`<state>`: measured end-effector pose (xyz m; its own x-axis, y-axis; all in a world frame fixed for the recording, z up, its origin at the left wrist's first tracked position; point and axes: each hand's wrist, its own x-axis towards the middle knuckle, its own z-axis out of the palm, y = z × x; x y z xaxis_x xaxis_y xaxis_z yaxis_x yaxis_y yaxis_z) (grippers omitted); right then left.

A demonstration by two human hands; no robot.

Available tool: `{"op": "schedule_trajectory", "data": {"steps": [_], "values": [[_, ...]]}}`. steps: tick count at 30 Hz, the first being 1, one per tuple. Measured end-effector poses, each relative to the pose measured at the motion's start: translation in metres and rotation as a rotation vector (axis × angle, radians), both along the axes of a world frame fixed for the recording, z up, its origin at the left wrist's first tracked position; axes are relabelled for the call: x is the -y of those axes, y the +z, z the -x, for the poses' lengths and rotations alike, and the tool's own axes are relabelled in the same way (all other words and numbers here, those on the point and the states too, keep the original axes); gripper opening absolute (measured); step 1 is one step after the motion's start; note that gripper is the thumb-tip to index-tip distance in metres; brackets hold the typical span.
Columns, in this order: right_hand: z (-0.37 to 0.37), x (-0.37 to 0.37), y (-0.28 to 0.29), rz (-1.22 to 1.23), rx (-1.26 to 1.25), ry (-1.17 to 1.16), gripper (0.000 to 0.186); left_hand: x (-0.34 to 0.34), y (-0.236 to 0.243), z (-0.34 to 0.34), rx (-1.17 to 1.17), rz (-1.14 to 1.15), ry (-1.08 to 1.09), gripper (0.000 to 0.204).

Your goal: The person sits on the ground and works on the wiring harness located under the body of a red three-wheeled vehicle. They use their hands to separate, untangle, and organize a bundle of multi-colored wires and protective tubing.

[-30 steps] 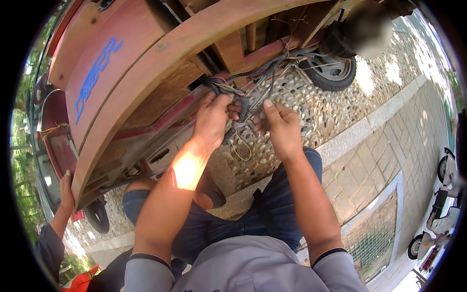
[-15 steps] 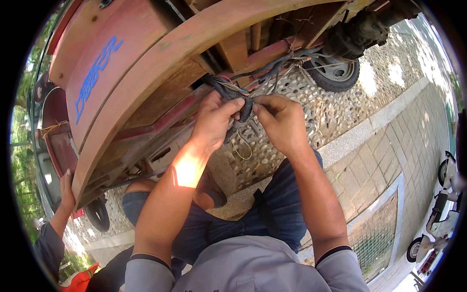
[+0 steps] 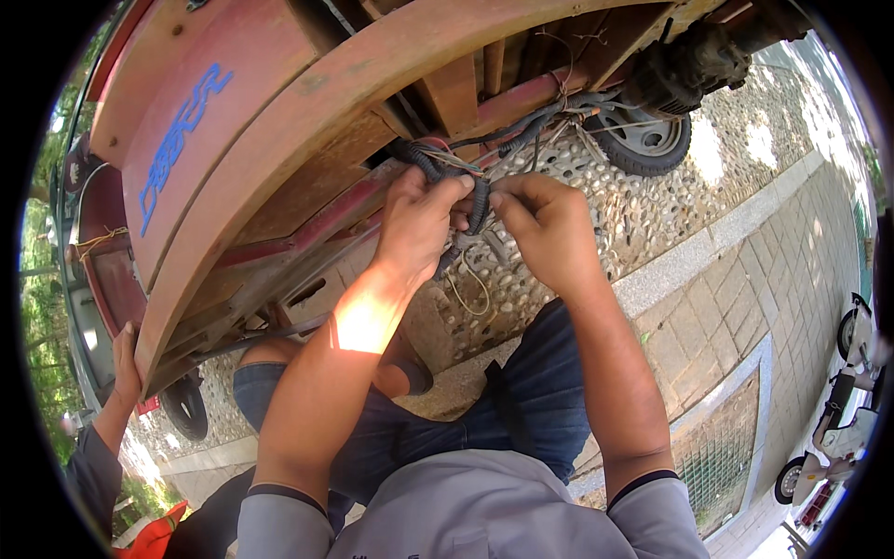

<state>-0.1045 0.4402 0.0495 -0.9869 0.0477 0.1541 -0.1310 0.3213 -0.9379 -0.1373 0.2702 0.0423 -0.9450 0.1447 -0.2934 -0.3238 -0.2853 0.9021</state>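
Note:
Under the tipped-up body of a rusty red vehicle (image 3: 284,121), a black corrugated wire sleeve (image 3: 480,207) bends downward. My left hand (image 3: 414,222) is closed around it, thumb on top and fingers curled behind. Thin coloured wires (image 3: 449,158) run beside the sleeve just above that thumb. To the right of the sleeve, my right hand (image 3: 551,233) is closed in a pinch, thumb against bent fingers. Whatever lies between those fingertips is hidden. A pale loop of thin cord (image 3: 473,296) hangs below the sleeve.
Another person's hand (image 3: 127,359) rests on the vehicle's lower left edge. More cables (image 3: 549,114) run along the frame toward a wheel (image 3: 643,142) and a dark mechanical part (image 3: 684,73). Below are pebbled ground (image 3: 549,270) and paving (image 3: 708,307). A parked scooter (image 3: 838,429) stands far right.
My hands stay at the sleeve, with only a slight shift of the right hand's fingers. The sleeve sits a little straighter. The other person's hand keeps its place on the vehicle's edge.

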Motion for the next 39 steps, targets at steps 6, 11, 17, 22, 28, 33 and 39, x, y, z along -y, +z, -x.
{"op": "schedule_trajectory", "data": {"steps": [6,11,17,22,28,33,39], "values": [[0.001,-0.006,0.001,0.257,0.234,0.046,0.014,0.001,-0.004,0.004,0.008,-0.029,-0.063,0.004],[0.002,-0.007,0.007,0.182,0.249,0.052,0.015,-0.001,-0.002,0.001,0.015,-0.051,-0.019,0.003],[0.001,-0.002,0.001,0.241,0.170,0.005,0.019,0.006,-0.010,0.004,0.005,-0.112,-0.123,0.004],[0.001,-0.001,-0.004,0.387,0.181,0.036,0.017,0.006,-0.007,0.001,-0.021,-0.054,-0.115,0.005],[0.008,0.004,0.008,0.289,0.311,-0.010,0.022,0.000,0.006,-0.008,-0.098,-0.024,-0.109,0.027],[0.015,0.012,0.001,0.320,0.331,-0.033,0.024,0.012,-0.007,-0.013,-0.167,0.148,-0.167,0.038],[0.021,0.010,-0.005,0.692,0.495,0.032,0.017,0.013,-0.004,-0.021,-0.258,0.509,-0.246,0.022]]}}
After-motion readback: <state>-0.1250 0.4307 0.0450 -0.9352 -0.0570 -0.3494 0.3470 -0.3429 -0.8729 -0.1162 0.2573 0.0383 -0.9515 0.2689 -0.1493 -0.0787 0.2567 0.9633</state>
